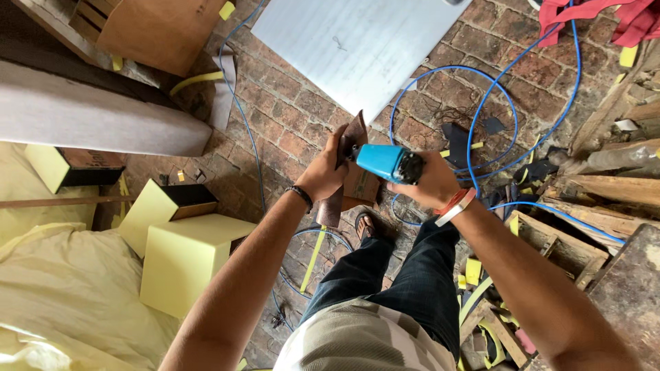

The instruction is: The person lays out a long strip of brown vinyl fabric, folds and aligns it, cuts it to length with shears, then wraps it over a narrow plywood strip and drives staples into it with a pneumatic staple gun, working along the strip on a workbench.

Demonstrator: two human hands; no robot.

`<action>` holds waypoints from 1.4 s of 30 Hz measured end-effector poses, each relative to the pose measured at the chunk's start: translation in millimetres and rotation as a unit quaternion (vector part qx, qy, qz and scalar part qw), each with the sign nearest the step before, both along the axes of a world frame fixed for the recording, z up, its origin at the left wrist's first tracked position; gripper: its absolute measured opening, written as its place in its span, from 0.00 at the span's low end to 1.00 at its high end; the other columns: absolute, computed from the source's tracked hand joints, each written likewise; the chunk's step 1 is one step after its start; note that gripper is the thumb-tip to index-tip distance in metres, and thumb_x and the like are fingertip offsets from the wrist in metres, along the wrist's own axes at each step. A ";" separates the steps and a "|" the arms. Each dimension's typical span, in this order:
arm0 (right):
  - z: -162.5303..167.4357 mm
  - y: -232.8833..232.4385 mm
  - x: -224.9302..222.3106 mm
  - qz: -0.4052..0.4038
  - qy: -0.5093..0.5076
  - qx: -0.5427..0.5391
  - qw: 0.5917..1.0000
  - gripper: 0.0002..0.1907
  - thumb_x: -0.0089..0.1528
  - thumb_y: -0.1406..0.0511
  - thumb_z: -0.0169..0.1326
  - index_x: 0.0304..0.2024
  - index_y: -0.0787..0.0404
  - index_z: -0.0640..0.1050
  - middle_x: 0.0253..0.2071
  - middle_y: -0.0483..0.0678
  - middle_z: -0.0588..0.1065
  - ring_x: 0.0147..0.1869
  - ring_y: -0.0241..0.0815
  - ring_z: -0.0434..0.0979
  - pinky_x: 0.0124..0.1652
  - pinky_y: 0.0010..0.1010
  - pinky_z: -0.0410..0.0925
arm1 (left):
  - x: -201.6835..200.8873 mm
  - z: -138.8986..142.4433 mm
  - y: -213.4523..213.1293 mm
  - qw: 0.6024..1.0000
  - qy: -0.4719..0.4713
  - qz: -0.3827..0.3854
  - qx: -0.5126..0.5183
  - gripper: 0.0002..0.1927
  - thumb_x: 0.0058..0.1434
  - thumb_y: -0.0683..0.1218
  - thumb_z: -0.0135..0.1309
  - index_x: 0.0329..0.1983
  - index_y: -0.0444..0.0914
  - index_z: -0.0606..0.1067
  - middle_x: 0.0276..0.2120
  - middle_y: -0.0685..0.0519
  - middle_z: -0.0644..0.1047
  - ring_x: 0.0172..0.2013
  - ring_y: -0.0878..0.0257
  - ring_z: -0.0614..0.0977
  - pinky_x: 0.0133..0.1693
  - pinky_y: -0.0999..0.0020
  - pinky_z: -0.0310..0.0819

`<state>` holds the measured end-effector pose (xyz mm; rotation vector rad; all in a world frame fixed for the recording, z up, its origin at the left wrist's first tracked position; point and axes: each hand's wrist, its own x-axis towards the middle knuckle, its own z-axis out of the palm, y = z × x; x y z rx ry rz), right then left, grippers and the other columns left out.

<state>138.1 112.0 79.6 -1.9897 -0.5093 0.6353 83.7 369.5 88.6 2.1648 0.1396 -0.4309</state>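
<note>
A blue power tool [388, 163] is gripped in the right hand [430, 182], whose fingers are closed around its body, above the brick floor [295, 117]. A brown sheet of sandpaper [352, 172] is pinched by the left hand [324, 172] right beside the tool's front end, the sheet hanging down below the tool. A black band is worn on the left wrist, and a red and white band on the right one. A blue cable [481, 103] is seen looping over the bricks beyond the tool. A pale grey panel [357, 41] lies flat on the floor farther beyond the tool. To the left of the tool, well apart from it, pale yellow boxes [182, 257] are set on the floor. To the right of the tool, rough wooden pieces [605, 185] are piled. Directly below the tool, the person's dark trousers and one sandalled foot [368, 225] are visible.
</note>
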 end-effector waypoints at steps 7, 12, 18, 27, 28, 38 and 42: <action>-12.7 8.5 1.4 0.015 0.001 0.015 1.000 0.20 0.48 0.60 0.67 0.39 0.62 0.84 0.31 0.53 0.83 0.36 0.48 0.86 0.40 0.36 0.75 | 0.0 9.9 3.4 0.998 0.055 0.007 0.020 0.44 0.63 0.37 0.46 0.78 0.50 0.42 0.61 0.33 0.72 0.57 0.41 0.79 0.57 0.48 0.76; -17.5 6.2 -9.2 -0.026 0.056 0.051 0.997 0.20 0.47 0.61 0.66 0.41 0.62 0.83 0.34 0.53 0.84 0.37 0.47 0.85 0.41 0.36 0.74 | 6.3 11.5 12.4 0.982 0.178 0.061 0.023 0.43 0.65 0.38 0.42 0.78 0.58 0.41 0.64 0.37 0.69 0.49 0.45 0.83 0.47 0.47 0.86; -18.9 14.6 -30.9 0.009 0.025 0.086 0.996 0.19 0.46 0.61 0.68 0.37 0.63 0.84 0.32 0.53 0.83 0.34 0.45 0.84 0.41 0.35 0.74 | 8.4 3.4 44.9 0.993 0.102 0.031 0.050 0.41 0.71 0.46 0.48 0.78 0.54 0.39 0.62 0.36 0.73 0.53 0.46 0.81 0.57 0.48 0.76; -8.3 44.5 -36.8 0.016 0.062 0.062 0.996 0.17 0.46 0.61 0.69 0.31 0.67 0.81 0.26 0.53 0.81 0.30 0.46 0.83 0.36 0.37 0.73 | 0.3 -11.8 48.3 0.998 0.064 0.018 0.000 0.37 0.73 0.57 0.44 0.78 0.51 0.42 0.68 0.39 0.68 0.61 0.47 0.76 0.61 0.46 0.69; -7.8 45.2 -36.1 0.022 0.052 0.044 0.997 0.17 0.46 0.61 0.69 0.30 0.67 0.81 0.26 0.54 0.81 0.29 0.47 0.83 0.36 0.37 0.73 | -0.2 -13.0 48.9 0.999 0.032 0.011 -0.006 0.37 0.74 0.59 0.44 0.79 0.50 0.43 0.69 0.38 0.66 0.64 0.45 0.73 0.63 0.46 0.66; -21.6 41.2 -25.5 0.034 0.010 0.023 0.999 0.17 0.48 0.59 0.68 0.30 0.64 0.82 0.27 0.54 0.81 0.32 0.50 0.84 0.38 0.38 0.75 | -6.2 -18.9 53.2 0.995 0.079 0.030 -0.048 0.52 0.58 0.78 0.30 0.80 0.51 0.39 0.74 0.37 0.56 0.70 0.42 0.62 0.65 0.45 0.60; -28.5 39.0 -24.7 0.012 0.030 0.039 0.999 0.17 0.46 0.59 0.69 0.29 0.66 0.81 0.26 0.55 0.81 0.31 0.49 0.85 0.38 0.38 0.75 | -11.0 -20.9 52.2 0.995 0.019 0.000 -0.093 0.51 0.62 0.79 0.29 0.81 0.50 0.39 0.77 0.35 0.52 0.76 0.40 0.52 0.72 0.44 0.47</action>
